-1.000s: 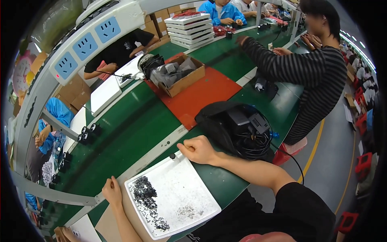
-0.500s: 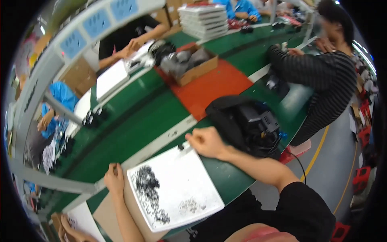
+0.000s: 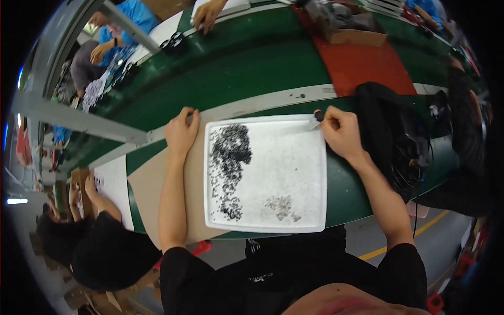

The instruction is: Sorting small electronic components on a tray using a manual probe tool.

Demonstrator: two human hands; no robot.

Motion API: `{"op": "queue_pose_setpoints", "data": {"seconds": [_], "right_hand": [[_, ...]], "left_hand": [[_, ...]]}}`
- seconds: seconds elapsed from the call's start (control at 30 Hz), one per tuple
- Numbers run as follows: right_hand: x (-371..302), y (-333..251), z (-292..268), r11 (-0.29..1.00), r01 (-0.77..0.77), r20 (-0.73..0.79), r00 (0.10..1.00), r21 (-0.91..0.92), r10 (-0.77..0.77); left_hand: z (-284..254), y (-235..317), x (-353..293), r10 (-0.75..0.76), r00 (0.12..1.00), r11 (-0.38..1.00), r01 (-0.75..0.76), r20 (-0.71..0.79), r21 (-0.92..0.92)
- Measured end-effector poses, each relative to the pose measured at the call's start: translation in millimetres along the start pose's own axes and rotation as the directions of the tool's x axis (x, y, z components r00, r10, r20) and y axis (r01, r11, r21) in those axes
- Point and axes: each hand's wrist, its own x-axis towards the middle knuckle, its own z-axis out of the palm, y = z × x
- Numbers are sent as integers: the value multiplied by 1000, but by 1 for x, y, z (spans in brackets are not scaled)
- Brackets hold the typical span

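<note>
A white square tray (image 3: pixel 273 157) lies in front of me. Many small black parts (image 3: pixel 231 149) are heaped and scattered down its left side, and a small patch of pale brownish pieces (image 3: pixel 282 207) lies near its front edge. At the tray's far right corner my right hand (image 3: pixel 341 131) is closed in a pinch on a small whitish piece with a black end (image 3: pixel 316 118), its exact kind unclear. My left hand (image 3: pixel 182 131) rests beside the far left corner, fingers loosely curled, a gap between thumb and forefinger, nothing visible in it.
Under the tray's left side is a brown cardboard sheet (image 3: pixel 157 181). A black bag (image 3: pixel 386 126) with cables stands to the right. Beyond the light rail (image 3: pixel 262 104) are an orange-red mat (image 3: pixel 370 68) and a carton of grey items (image 3: pixel 357 38). Co-workers sit around the green table.
The view has turned, and the tray now appears squarer and more central. Both hands remain by its far corners. The co-worker at the right has mostly left the view.
</note>
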Motion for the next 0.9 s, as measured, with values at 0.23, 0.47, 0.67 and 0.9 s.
{"op": "queue_pose_setpoints", "data": {"seconds": [0.23, 0.47, 0.67, 0.9], "right_hand": [[-7, 10, -2, 976, -142, 26, 990, 165, 140], [-4, -12, -11, 971, 109, 151, 978, 215, -143], [-11, 9, 3, 988, 135, 230, 967, -80, -113], [-14, 4, 12, 998, 22, 160, 987, 65, -32]], "left_hand": [[-2, 3, -5, -4, 1000, 1000, 4, 2, -16], [0, 5, -2, 0, 1000, 1000, 0, 23, -12], [-3, 10, -1, 8, 1000, 994, -7, 15, -108], [5, 23, -8, 122, 992, 922, -117, -8, -368]]}}
